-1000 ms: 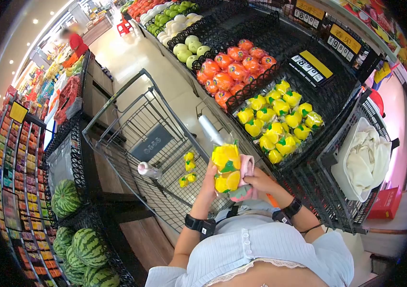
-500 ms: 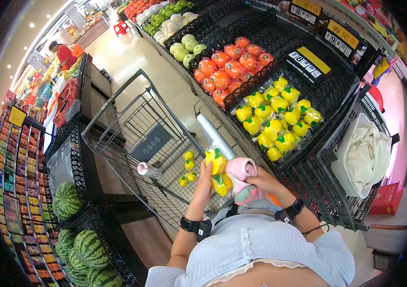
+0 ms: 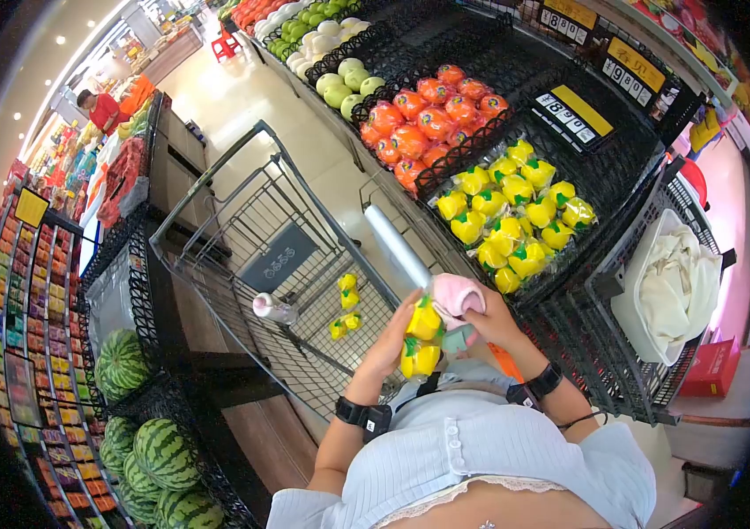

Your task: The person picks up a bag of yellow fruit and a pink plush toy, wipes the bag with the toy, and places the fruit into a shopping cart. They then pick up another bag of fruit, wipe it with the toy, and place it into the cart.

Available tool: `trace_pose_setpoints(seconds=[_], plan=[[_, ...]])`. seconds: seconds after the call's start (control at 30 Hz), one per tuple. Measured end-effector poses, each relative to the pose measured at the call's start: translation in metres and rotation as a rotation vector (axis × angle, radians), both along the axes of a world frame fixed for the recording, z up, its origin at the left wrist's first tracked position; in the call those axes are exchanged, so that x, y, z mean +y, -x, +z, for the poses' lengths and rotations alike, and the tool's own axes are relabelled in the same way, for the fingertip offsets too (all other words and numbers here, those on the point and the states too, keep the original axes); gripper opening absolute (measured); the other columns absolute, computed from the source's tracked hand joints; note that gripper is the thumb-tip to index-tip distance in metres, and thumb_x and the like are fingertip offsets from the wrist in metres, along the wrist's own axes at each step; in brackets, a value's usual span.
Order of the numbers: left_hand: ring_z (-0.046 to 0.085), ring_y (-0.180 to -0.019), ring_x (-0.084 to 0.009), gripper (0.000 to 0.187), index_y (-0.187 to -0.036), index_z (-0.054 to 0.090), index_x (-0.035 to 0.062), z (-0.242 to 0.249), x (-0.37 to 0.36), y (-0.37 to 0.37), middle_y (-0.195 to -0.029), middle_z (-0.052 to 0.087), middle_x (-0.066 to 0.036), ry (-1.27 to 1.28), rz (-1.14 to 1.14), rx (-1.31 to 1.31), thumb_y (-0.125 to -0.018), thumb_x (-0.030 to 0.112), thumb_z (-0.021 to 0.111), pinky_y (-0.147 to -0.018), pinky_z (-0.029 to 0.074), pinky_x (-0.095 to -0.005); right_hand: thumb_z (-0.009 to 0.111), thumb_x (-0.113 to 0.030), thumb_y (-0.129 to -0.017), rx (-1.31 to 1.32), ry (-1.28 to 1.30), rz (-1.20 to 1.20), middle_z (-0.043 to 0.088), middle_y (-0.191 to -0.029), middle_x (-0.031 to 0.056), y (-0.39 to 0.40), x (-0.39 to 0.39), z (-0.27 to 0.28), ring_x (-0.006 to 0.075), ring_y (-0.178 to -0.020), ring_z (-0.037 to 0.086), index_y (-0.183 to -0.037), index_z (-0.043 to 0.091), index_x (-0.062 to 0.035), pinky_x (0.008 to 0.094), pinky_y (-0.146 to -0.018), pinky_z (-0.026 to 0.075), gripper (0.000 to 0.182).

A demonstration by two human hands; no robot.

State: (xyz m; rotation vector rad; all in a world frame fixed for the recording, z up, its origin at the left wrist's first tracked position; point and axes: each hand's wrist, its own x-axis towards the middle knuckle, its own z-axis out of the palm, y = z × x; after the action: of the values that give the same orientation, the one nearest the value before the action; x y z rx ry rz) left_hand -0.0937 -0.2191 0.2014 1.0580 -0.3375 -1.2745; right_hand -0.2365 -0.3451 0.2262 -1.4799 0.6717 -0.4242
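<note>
My left hand (image 3: 392, 342) is closed around a clear pack of yellow fruit (image 3: 421, 353) with green leaf shapes, held upright in front of my waist. Beside it, my right hand (image 3: 494, 322) grips a bunched pink cloth (image 3: 456, 294) with a greenish patch at its lower end. The cloth touches or nearly touches the pack. Just beyond both hands stands a grey wire shopping cart (image 3: 242, 225). More yellow packs (image 3: 347, 295) and a whitish-pink bottle or roll (image 3: 274, 309) lie in it.
A shelf to the right holds yellow packs (image 3: 516, 212) and orange wrapped fruit (image 3: 428, 119). Near them stands a roll of plastic bags (image 3: 392, 247). Watermelons (image 3: 166, 456) fill the left stand. A black crate (image 3: 604, 353) with a white tub (image 3: 661, 282) sits at right. A person in red (image 3: 101, 110) stands farther off.
The yellow pack has shifted slightly right and down, closer to my body. The pink cloth has moved up a little, and my right hand has turned around it.
</note>
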Motion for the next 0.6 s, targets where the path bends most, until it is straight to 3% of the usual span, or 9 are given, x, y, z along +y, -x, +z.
trace_pose_setpoints(seconds=[0.03,0.13,0.2,0.23,0.5,0.6], plan=[[0.058,-0.088,-0.0178,0.041,-0.118,0.043,0.0042,0.006,-0.002,0.003,-0.107,0.055,-0.007,0.008,0.088,0.037,-0.092,0.035,0.037,-0.076,0.048,-0.0309,0.055,-0.001,-0.067,-0.008,0.034,0.036,0.058,-0.095,0.0078,0.001,0.001,0.001,0.0149,-0.085,0.057,-0.108,0.052,-0.0024,0.0274,-0.07,0.047,0.042],[0.057,-0.092,-0.0197,0.041,-0.117,0.046,0.0059,0.01,0.004,-0.009,-0.105,0.056,-0.007,-0.023,0.017,0.404,-0.091,0.036,0.037,-0.08,0.047,-0.0325,0.061,-0.006,-0.066,-0.025,0.163,0.111,0.059,-0.097,0.0105,0.002,0.005,0.001,0.019,-0.09,0.057,-0.107,0.053,-0.0009,0.0298,-0.077,0.045,0.042],[0.056,-0.096,-0.0214,0.041,-0.116,0.047,0.007,0.009,0.004,-0.009,-0.108,0.057,-0.008,-0.016,0.055,0.449,-0.091,0.038,0.037,-0.083,0.046,-0.0345,0.064,-0.005,-0.062,-0.03,0.278,0.124,0.058,-0.098,0.0114,-0.001,0.005,-0.005,0.0235,-0.087,0.059,-0.106,0.055,-0.0023,0.0307,-0.072,0.047,0.044],[0.056,-0.097,-0.0216,0.041,-0.116,0.047,0.0069,-0.001,0.004,-0.011,-0.109,0.056,-0.009,0.003,0.083,0.458,-0.091,0.038,0.037,-0.084,0.046,-0.035,0.064,-0.01,-0.066,-0.042,0.441,0.161,0.059,-0.099,0.0116,-0.002,0.002,-0.007,0.0203,-0.093,0.057,-0.105,0.054,-0.0011,0.0302,-0.081,0.043,0.041],[0.054,-0.102,-0.0236,0.041,-0.117,0.047,0.0071,-0.012,0.015,-0.008,-0.114,0.054,-0.009,0.124,0.137,0.522,-0.09,0.037,0.04,-0.088,0.044,-0.0373,0.064,-0.009,-0.066,-0.042,0.361,0.279,0.058,-0.101,0.0114,0.0,0.01,-0.006,0.0232,-0.095,0.056,-0.106,0.054,-0.0034,0.0325,-0.083,0.042,0.042],[0.055,-0.1,-0.0238,0.04,-0.115,0.048,0.007,-0.05,0.016,-0.014,-0.111,0.056,-0.01,0.157,0.22,0.586,-0.089,0.037,0.04,-0.087,0.044,-0.0373,0.067,-0.011,-0.064,-0.057,0.406,0.362,0.058,-0.1,0.0106,-0.002,0.012,-0.004,0.0252,-0.095,0.055,-0.106,0.055,-0.006,0.0333,-0.083,0.042,0.045]])
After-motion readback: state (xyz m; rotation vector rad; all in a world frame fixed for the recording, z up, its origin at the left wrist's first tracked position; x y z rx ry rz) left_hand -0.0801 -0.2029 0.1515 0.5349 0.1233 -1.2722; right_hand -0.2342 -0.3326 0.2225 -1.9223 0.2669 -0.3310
